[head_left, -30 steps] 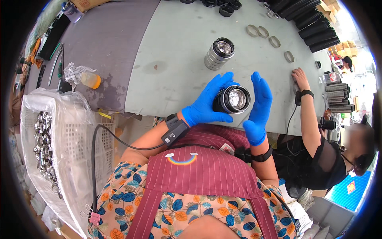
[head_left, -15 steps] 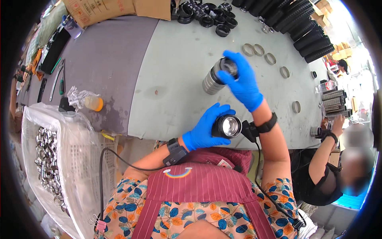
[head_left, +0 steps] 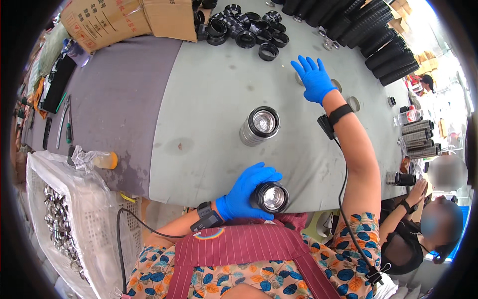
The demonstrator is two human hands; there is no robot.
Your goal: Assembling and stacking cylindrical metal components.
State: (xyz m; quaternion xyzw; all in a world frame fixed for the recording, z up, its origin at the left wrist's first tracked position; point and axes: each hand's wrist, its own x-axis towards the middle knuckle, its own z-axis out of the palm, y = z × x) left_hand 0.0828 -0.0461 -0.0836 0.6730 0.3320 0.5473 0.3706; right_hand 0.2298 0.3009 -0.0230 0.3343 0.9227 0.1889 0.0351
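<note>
My blue-gloved left hand [head_left: 249,194] is wrapped round a black cylinder [head_left: 273,197] with a shiny silver inside, close to the table's near edge. Beyond it on the table stands a ribbed silver cylinder [head_left: 255,135], topped by a black ring round a bright, hollow-looking centre. My right hand [head_left: 315,79], also in a blue glove, is stretched out farther off with its fingers spread and nothing seen in it. It is over or beside thin metal rings; one ring [head_left: 353,103] lies to the right of the wrist, and others are partly hidden by the hand.
Several black rings [head_left: 269,51] are heaped at the back beside a cardboard box [head_left: 107,22]. Black tubes [head_left: 366,25] are stacked at the far right. A basket [head_left: 92,184] of small metal parts stands left. A co-worker's hand [head_left: 418,192] is near another cylinder [head_left: 400,178].
My right hand has left the top of the standing cylinder and moved away, toward the metal rings, fingers spreading. The left hand still holds its black cylinder. The whole view has shifted.
</note>
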